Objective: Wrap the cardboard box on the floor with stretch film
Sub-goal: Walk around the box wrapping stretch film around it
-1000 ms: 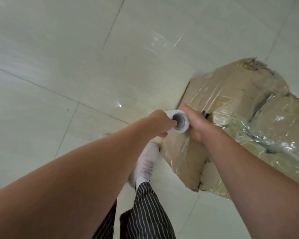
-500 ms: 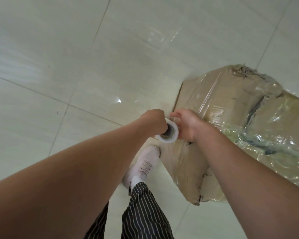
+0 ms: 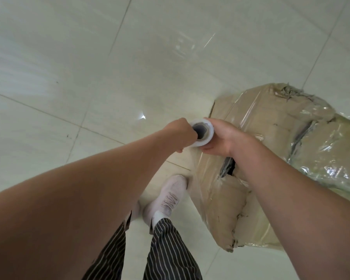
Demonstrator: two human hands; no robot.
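Both hands grip the stretch film roll [image 3: 202, 133], left hand [image 3: 181, 134] and right hand [image 3: 223, 138] on either side. Cardboard box [image 3: 271, 158] sits on the floor [image 3: 89, 77], already shiny with film, but the torn near corner looks barely covered, so more passes needed imo.

Both bare arms extended from lower corners to frame centre; left hand [image 3: 179, 135] curled on left side of film roll [image 3: 210, 131], right hand [image 3: 222, 139] gripped its right side.
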